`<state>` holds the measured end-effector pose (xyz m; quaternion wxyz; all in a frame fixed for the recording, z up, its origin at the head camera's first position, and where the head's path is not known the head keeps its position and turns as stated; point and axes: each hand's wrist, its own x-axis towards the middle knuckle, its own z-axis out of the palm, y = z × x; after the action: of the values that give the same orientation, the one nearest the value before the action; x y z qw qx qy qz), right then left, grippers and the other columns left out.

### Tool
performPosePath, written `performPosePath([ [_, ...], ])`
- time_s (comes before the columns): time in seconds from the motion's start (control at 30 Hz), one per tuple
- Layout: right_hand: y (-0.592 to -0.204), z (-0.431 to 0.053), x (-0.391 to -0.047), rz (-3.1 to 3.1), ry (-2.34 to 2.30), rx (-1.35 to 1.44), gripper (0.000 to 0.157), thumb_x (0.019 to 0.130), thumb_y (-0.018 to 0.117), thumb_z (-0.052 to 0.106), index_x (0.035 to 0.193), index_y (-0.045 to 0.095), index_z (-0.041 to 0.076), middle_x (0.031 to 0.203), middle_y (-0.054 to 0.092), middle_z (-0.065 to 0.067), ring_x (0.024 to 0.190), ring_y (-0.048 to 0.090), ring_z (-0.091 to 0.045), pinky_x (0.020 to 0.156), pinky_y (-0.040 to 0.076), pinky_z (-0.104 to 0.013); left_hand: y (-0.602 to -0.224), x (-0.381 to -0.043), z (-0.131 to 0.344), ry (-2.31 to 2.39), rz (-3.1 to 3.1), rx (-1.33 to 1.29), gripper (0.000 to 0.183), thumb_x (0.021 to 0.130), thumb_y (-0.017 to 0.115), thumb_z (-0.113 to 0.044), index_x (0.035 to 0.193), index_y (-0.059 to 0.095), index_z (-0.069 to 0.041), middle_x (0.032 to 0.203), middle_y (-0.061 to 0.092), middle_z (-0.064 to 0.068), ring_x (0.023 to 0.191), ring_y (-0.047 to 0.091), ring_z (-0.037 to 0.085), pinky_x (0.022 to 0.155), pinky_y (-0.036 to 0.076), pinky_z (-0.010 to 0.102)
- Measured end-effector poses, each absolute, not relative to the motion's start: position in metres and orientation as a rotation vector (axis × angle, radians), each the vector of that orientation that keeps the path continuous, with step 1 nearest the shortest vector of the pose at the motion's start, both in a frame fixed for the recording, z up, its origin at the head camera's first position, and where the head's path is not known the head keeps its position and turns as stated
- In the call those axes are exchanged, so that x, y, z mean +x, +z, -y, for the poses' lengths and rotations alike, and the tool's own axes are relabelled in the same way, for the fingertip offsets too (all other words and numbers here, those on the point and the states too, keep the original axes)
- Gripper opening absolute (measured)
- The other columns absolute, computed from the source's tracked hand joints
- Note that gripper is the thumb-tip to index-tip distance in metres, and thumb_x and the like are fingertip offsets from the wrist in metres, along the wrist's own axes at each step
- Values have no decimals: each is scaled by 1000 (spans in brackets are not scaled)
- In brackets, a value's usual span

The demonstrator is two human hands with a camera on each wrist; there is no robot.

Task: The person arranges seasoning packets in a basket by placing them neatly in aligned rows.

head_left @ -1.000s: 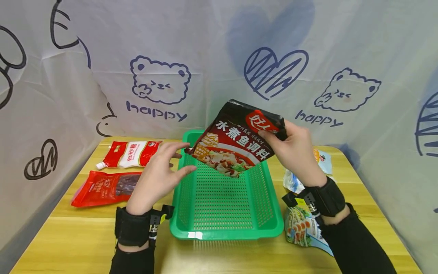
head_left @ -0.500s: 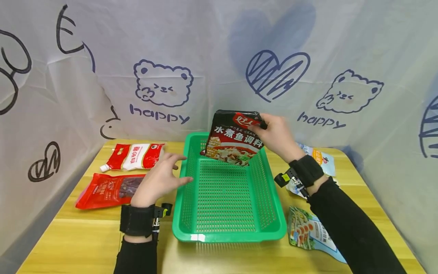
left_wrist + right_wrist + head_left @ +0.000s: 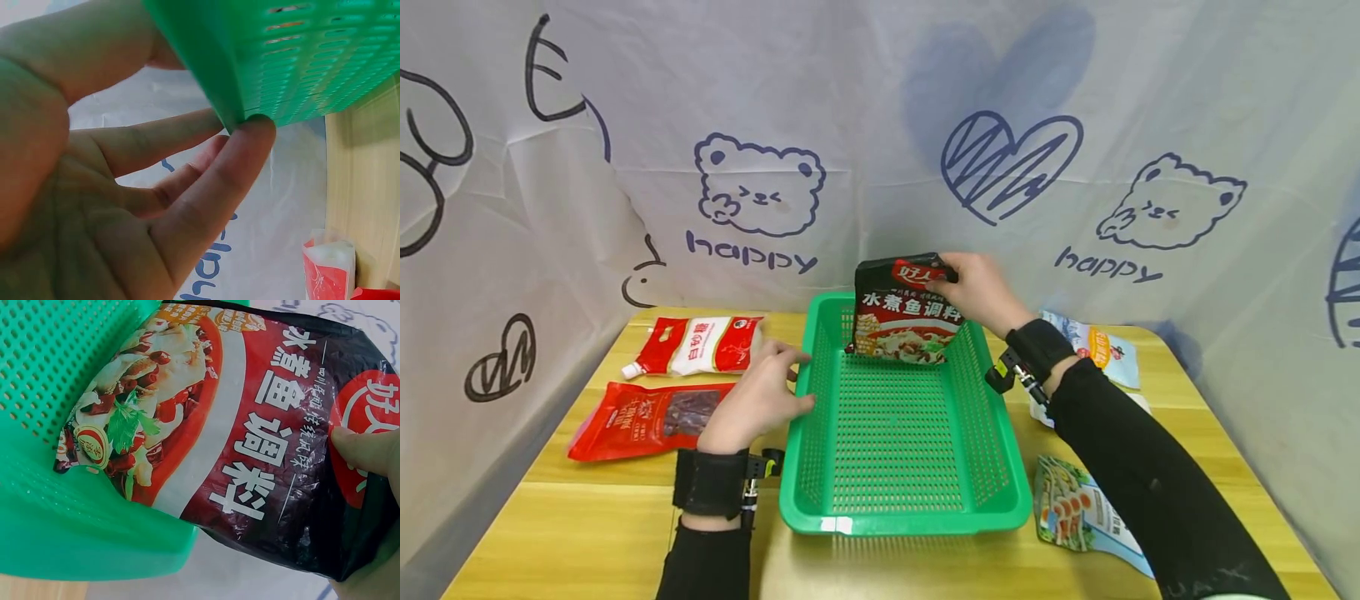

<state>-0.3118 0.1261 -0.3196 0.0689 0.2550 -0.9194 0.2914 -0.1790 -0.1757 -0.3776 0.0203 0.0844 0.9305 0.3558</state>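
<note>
My right hand [image 3: 981,287] pinches the top right corner of a black and red seasoning packet [image 3: 898,329] printed with a fish dish. The packet stands nearly upright, its lower edge inside the far end of a green perforated plastic basket [image 3: 902,523]. In the right wrist view my thumb [image 3: 369,450] presses on the packet's front. My left hand [image 3: 763,396] is at the basket's left rim, thumb and fingers spread and reaching over it. A fingertip [image 3: 259,128] touches the rim in the left wrist view.
Left of the basket lie a red and white sugar bag [image 3: 707,344] and a red dried-food bag [image 3: 643,421]. On the right are a light blue packet [image 3: 1105,354] and a noodle-printed pouch [image 3: 1086,508]. A white cloth wall [image 3: 880,125] surrounds the wooden table [image 3: 587,517].
The packet has moved left and down from above the basket into its far end, turning more upright with my right hand. My left hand has drawn close to the left rim.
</note>
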Motion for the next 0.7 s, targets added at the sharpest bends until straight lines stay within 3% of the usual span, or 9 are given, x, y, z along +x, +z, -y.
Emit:
performPosePath([
  [0.27,-325,-118,-326,2838,938,774,30,99,71,11,129,72,5,116,74,-17,52,32,-14,57,33,-30,-377,-179,177,1110,-2873,253,58,86,78,-4,139,59,9,142,45,29,157,-10,44,101,54,53],
  [0.33,-326,-116,-329,2858,957,770,32,100,71,12,132,71,6,116,74,-16,50,31,-13,55,31,-29,-377,-179,178,1113,-2876,258,57,86,78,-4,138,59,9,141,46,28,156,8,45,98,55,51],
  [0.4,-326,-114,-332,2875,956,765,33,100,71,13,132,70,6,111,75,-16,49,32,-13,54,31,-28,-377,-180,178,1128,-2869,260,58,85,78,-4,138,59,9,142,45,28,156,10,44,97,56,51],
  [0.47,-327,-111,-336,2887,933,758,35,100,71,13,134,69,5,112,74,-17,49,34,-12,53,32,-28,-378,-180,178,1127,-2869,257,58,85,77,-4,139,58,9,142,45,27,145,33,43,93,57,48],
  [0.53,-327,-107,-340,2895,897,749,36,101,70,13,135,68,3,116,73,-18,49,37,-13,55,34,-29,-378,-180,178,1129,-2864,256,59,86,77,-3,139,58,9,141,45,27,135,45,42,91,58,46],
  [0.57,-328,-106,-342,2898,884,737,37,101,69,13,137,67,3,120,72,-20,50,39,-13,56,35,-30,-378,-180,178,1126,-2866,251,58,86,77,-4,139,58,9,141,45,26,142,38,43,92,58,46],
  [0.63,-329,-104,-345,2907,863,699,42,101,68,12,141,62,0,134,67,-22,53,44,-17,60,38,-33,-378,-180,178,1108,-2881,246,57,86,78,-5,139,58,8,140,46,26,138,42,42,89,58,45],
  [0.7,-330,-102,-348,2919,842,656,46,102,66,12,145,58,-1,140,62,-23,65,54,-22,67,43,-36,-377,-180,179,1105,-2887,239,57,86,78,-5,138,59,8,141,46,26,150,25,42,90,58,46],
])
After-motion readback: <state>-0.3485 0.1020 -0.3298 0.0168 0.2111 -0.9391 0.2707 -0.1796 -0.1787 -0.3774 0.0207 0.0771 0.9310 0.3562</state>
